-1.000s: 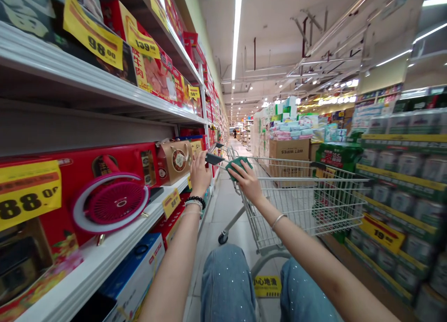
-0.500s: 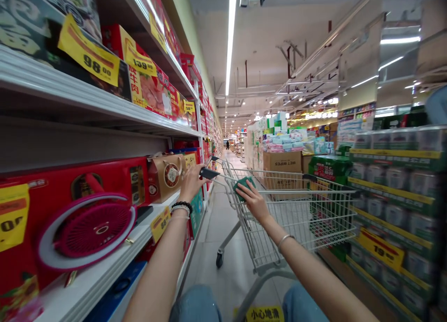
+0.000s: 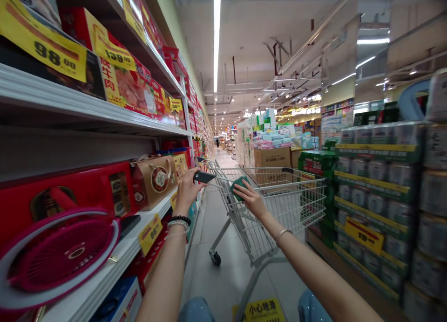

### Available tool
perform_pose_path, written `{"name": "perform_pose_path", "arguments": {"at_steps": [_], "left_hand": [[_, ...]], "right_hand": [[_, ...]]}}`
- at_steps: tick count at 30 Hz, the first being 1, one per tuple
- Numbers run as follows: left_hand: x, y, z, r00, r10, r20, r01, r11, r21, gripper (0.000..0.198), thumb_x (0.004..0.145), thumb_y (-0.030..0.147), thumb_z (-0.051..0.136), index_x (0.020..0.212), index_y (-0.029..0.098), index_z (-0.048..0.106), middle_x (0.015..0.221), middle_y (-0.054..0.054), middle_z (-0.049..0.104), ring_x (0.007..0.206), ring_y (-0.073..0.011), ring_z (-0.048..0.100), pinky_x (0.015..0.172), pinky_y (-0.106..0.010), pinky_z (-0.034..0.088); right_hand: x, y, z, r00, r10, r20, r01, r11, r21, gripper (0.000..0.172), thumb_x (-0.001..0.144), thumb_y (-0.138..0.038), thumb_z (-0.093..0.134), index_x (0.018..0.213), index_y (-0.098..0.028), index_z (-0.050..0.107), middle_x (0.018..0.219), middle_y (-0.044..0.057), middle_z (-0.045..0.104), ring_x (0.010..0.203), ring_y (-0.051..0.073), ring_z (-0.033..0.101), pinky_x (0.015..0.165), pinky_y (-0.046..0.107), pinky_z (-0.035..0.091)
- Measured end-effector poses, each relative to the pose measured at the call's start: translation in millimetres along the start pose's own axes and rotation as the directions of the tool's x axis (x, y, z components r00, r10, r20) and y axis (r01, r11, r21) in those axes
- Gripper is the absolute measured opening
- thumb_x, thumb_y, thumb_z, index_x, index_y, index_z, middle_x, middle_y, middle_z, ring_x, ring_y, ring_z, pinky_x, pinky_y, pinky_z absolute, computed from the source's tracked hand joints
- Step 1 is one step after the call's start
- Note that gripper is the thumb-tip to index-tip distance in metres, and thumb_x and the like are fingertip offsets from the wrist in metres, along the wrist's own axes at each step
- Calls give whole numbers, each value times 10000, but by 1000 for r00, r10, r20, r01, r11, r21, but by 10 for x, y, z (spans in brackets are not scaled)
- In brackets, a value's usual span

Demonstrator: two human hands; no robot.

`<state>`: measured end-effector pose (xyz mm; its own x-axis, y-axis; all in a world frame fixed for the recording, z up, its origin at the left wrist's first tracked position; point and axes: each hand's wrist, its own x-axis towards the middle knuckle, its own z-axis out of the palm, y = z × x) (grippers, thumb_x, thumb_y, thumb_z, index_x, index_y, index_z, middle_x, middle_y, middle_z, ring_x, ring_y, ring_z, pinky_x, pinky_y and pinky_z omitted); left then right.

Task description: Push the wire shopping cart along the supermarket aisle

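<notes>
Ahead of me in a supermarket aisle stands a wire shopping cart [image 3: 296, 205], its basket holding nothing I can see. My left hand [image 3: 186, 189] is closed round the dark end of the cart's handle [image 3: 203, 176], close to the left shelf. My right hand [image 3: 249, 198] grips the green middle part of that handle [image 3: 238, 186]. Bead bracelets circle my left wrist, and a thin bangle sits on my right forearm.
The left shelving [image 3: 104, 112] carries red gift boxes, a brown carry box [image 3: 153, 180], a pink fan [image 3: 56, 256] and yellow price tags. Stacked cans [image 3: 377, 191] line the right side. A cardboard box display [image 3: 272, 156] stands beyond the cart. The tiled aisle runs far ahead.
I have moved forward along the aisle with the cart. The shelf goods slid back to my left and the view tilted slightly up. Both hands stayed on the handle.
</notes>
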<state>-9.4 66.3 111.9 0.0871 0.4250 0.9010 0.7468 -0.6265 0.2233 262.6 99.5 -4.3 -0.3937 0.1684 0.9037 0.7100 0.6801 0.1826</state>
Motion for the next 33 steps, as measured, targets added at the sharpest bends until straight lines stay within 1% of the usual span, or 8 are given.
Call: {"name": "perform_pose_path", "arguments": {"at_steps": [4,9,13,18,21,26,30,33], "left_hand": [[-32,174,43,999,-22,-36,22,1000,5,423,720,281,730,1119,211,606,1156,-67,674,1112,-257,620,990,-391,472],[-96,405,104,997,-36,-63,38,999,35,402,748,270,712,1129,215,597,1162,-68,677,1125,-252,611,986,-390,470],[-160,581,190,995,-12,-102,18,998,54,399,757,238,712,1138,219,593,1169,-73,675,1133,-253,603,1000,-400,458],[-213,792,355,990,9,-143,1,998,69,457,749,219,729,1182,207,582,1212,-97,662,1173,-274,578,1040,-421,431],[-224,938,464,989,10,-146,-1,998,63,446,774,224,706,1200,210,576,1236,-99,653,1201,-277,559,1065,-432,413],[-263,1245,609,996,55,-66,-55,998,0,495,799,242,668,1275,225,534,1295,-96,626,1265,-273,523,1105,-449,398],[-243,1403,618,980,179,88,-174,983,-65,540,832,210,577,1360,199,462,1369,-96,582,1309,-238,503,1157,-439,359],[-122,1329,546,958,224,181,-225,974,-16,561,878,273,530,1415,166,409,1451,-122,514,1350,-238,470,1197,-458,288]], "right_hand": [[7,48,-109,998,38,57,-39,999,17,708,704,100,429,1305,-223,617,1384,38,592,1456,211,298,1153,438,398],[22,63,-304,991,88,102,-92,995,32,739,700,70,415,1337,-262,590,1414,2,563,1432,200,361,1170,434,379],[18,-8,-447,990,138,20,-138,990,31,701,733,16,417,1376,-228,549,1420,27,558,1391,210,433,1180,439,358],[42,-152,-622,969,217,-121,-208,975,81,633,786,-37,417,1390,-195,520,1373,65,598,1351,198,484,1155,411,388],[129,-231,-731,932,280,-230,-253,957,142,608,794,-48,410,1375,-187,523,1346,82,615,1325,197,510,1124,393,421],[381,-377,-876,827,403,-392,-324,911,255,582,797,-71,420,1358,-192,511,1310,88,632,1263,200,558,1078,384,457],[486,-412,-961,762,509,-402,-382,853,355,530,810,-97,436,1320,-195,541,1284,95,644,1196,203,597,1034,379,481],[432,-283,-1022,703,593,-392,-447,797,406,500,811,-125,439,1287,-195,576,1285,101,641,1169,206,605,1034,386,470]]}}
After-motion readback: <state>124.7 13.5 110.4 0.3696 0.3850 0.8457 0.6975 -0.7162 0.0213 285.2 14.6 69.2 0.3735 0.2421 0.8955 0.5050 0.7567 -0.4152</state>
